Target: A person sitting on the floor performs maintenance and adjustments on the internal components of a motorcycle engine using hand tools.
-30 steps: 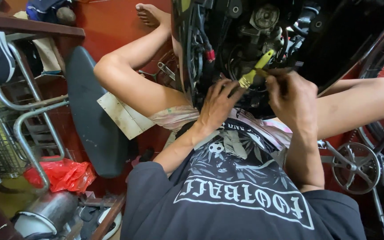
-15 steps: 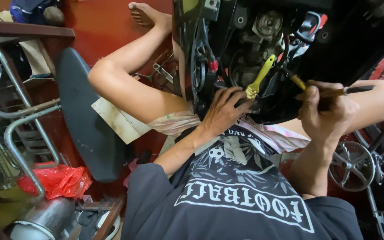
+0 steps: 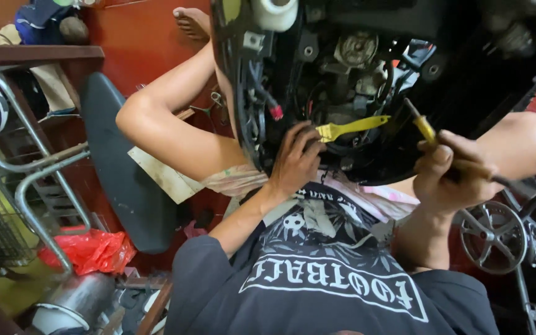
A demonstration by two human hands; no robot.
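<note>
Left hand [image 3: 293,162] reaches up with wrist bent into the black machine's open body [image 3: 367,74], fingers curled and pressed against its lower edge, right beside the one yellow brush-like tool [image 3: 350,128] jutting out there. Right hand [image 3: 451,174] hangs raised and apart, fist clamped around one screwdriver [image 3: 424,127] with a yellowish shaft angled up-left. Two hands, two tools, and one red plastic bag [image 3: 88,251] lies on the floor at left.

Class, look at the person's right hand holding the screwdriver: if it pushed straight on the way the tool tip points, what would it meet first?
The right hand aims its screwdriver up and left, into the scooter's open black bodywork. It would probably first meet the dark parts just above the yellow-handled tool, though depth is unclear.
</note>
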